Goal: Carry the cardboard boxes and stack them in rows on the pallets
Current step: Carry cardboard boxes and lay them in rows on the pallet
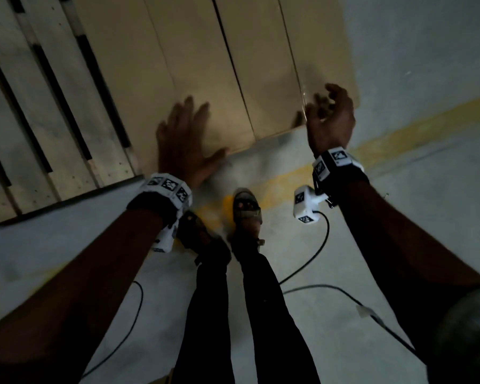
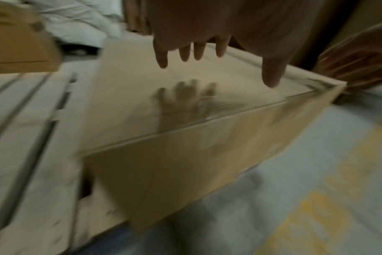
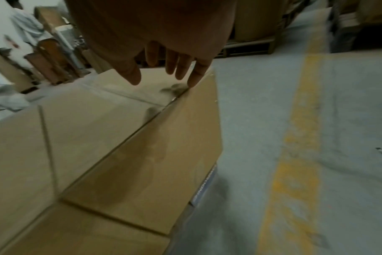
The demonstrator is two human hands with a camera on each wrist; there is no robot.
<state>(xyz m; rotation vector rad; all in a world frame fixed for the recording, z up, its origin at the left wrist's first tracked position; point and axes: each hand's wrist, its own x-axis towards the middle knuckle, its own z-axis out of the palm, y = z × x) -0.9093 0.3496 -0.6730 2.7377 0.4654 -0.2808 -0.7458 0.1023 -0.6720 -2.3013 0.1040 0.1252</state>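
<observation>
Hovering over the near end of a cardboard box [image 1: 205, 79], the left hand [image 1: 183, 139] is spread palm-down, fingers straight and apart, the thumb reaching toward the box's near edge; the left wrist view shows the fingers [image 2: 161, 57] above the lid, clear of it, with their shadow on the cardboard. The right hand [image 1: 330, 117] is raised at the box's near right corner, fingers loosely bent and separated, gripping nothing; in the right wrist view one fingertip [image 3: 194, 81] is at the top edge of the box [image 3: 111, 138], though contact cannot be confirmed.

The box lies flat on a wooden pallet [image 1: 39, 120], at the pallet's right side, its long axis running away from the person and its near end at the pallet's front edge. Its top is plain tan cardboard crossed by lengthwise seams, one dark and open between flaps; the side face is plain, with a glossy strip along the upper edge. Pale pallet slats with dark gaps lie parallel to the box on its left.

Beyond this, a grey floor [image 1: 427, 65] bears a yellow painted line [image 1: 399, 128]. Both forearms carry wrist cameras [image 1: 305, 200] with black cables [image 1: 322, 245]. The views are blurred.
</observation>
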